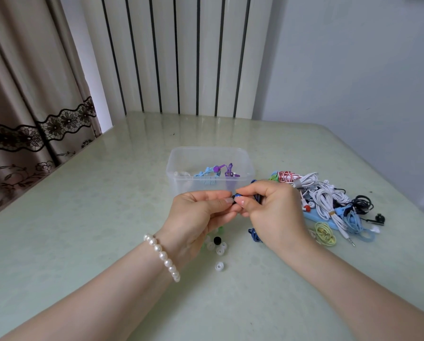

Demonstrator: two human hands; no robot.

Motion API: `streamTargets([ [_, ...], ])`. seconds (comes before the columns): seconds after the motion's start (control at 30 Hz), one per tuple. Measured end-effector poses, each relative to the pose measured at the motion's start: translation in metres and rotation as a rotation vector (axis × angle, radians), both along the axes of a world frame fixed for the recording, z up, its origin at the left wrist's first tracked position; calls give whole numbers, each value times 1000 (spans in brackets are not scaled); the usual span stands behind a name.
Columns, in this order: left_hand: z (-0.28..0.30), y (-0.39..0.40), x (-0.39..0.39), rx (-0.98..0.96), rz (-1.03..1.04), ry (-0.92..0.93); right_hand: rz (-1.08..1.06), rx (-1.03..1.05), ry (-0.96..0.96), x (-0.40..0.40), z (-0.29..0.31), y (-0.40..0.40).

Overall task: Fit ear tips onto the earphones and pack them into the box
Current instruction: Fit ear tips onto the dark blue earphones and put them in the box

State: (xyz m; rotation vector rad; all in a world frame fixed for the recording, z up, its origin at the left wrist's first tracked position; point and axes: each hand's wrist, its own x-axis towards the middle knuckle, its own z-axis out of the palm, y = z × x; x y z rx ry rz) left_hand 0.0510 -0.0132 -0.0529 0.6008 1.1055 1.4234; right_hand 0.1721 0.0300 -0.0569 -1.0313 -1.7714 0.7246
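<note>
From the head camera, two hands meet over the pale green table [82,242]: the left hand [198,212] and right hand [272,212] both pinch one dark blue earphone [236,196] between their fingertips, its cord [255,236] trailing down under the right palm. One clear plastic box [209,168] sits just behind them, holding a light blue set [206,177] and a purple set [227,170], while roughly half a dozen loose ear tips [219,266], mostly white with one black [217,240], lie below the left hand, which partly hides them. To the right sprawls one tangled pile of earphones [329,200], too knotted to count, and a pearl bracelet [163,257] circles the left wrist.
</note>
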Motion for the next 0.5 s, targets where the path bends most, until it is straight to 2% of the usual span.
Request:
streamTargets([
  [0.2,4,-2,-1,-52,-39,-79,-75,341,-86,0,-5,-1],
  [0.33,6,-3,-1,-64,-43,-115,-108,444,-111,-1,-7,0],
  [0.43,6,-3,-3,-66,-38,-108,-51,331,-46,0,-5,-2],
  [0.5,6,-2,-4,-67,-36,-81,17,88,12,3,1,-1],
])
